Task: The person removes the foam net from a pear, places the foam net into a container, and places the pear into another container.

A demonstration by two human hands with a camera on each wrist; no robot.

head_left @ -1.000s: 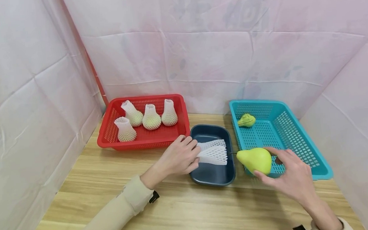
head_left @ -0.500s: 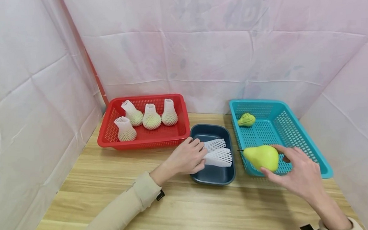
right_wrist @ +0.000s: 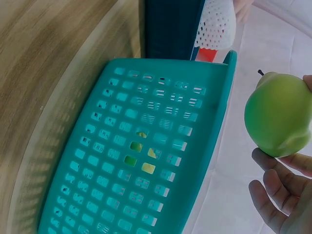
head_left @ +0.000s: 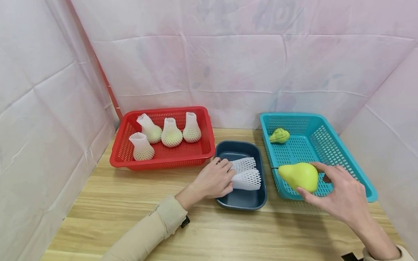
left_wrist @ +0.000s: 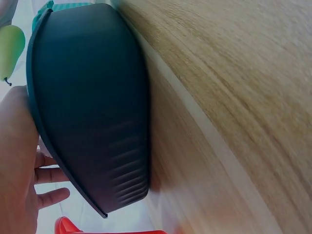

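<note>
My left hand point(head_left: 215, 179) reaches over the left rim of a dark blue tray point(head_left: 240, 202), its curled fingers pinching the near end of a white foam net sleeve point(head_left: 248, 179). A second foam net sleeve point(head_left: 246, 164) lies in the tray just behind it. My right hand point(head_left: 344, 197) holds a yellow-green pear point(head_left: 299, 177) between thumb and fingers, stem pointing left, above the front left part of a teal basket point(head_left: 328, 130). In the right wrist view the pear point(right_wrist: 278, 117) is raised beside the basket's rim.
Inside the teal basket lies a green, lumpy fruit or vegetable point(head_left: 280, 135). A red basket point(head_left: 182, 160) at the back left contains several pears in foam net sleeves point(head_left: 172, 133). Pale cloth point(head_left: 234, 76) hangs behind and at both sides of the wooden table point(head_left: 212, 238).
My left hand has shifted right, and the pinched sleeve has come apart from the one behind it. My right hand has carried the pear rightward and slightly away, over the teal basket.
</note>
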